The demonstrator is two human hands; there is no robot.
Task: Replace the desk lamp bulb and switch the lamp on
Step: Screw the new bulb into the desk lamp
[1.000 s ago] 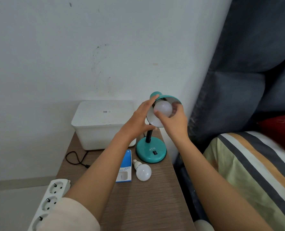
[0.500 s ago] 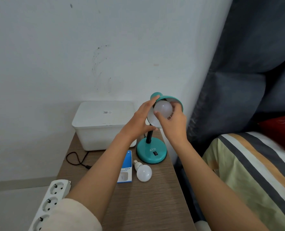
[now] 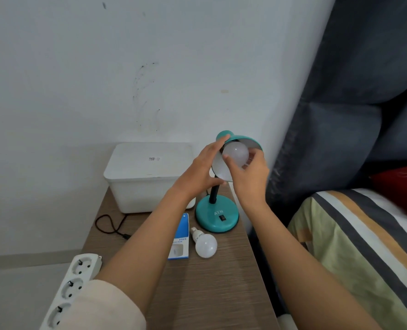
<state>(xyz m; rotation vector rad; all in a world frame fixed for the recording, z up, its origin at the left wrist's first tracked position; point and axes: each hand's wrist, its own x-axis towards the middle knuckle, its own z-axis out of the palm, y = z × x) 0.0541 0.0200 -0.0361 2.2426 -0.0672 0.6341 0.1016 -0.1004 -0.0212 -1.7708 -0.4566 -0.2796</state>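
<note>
A teal desk lamp stands at the back right of the wooden bedside table, its round base carrying a black switch. My left hand grips the lamp's shade from the left side. My right hand has its fingers closed around a white bulb sitting in the mouth of the shade. A second white bulb lies loose on the table in front of the base, beside a blue bulb box.
A white lidded box stands against the wall behind the lamp. A black cable loops on the table. A white power strip sits at the lower left. A bed with a striped cover lies to the right.
My right hand has turned a little on the bulb, with the fingers shifted around it. My left hand stays on the shade. The lamp has not moved.
</note>
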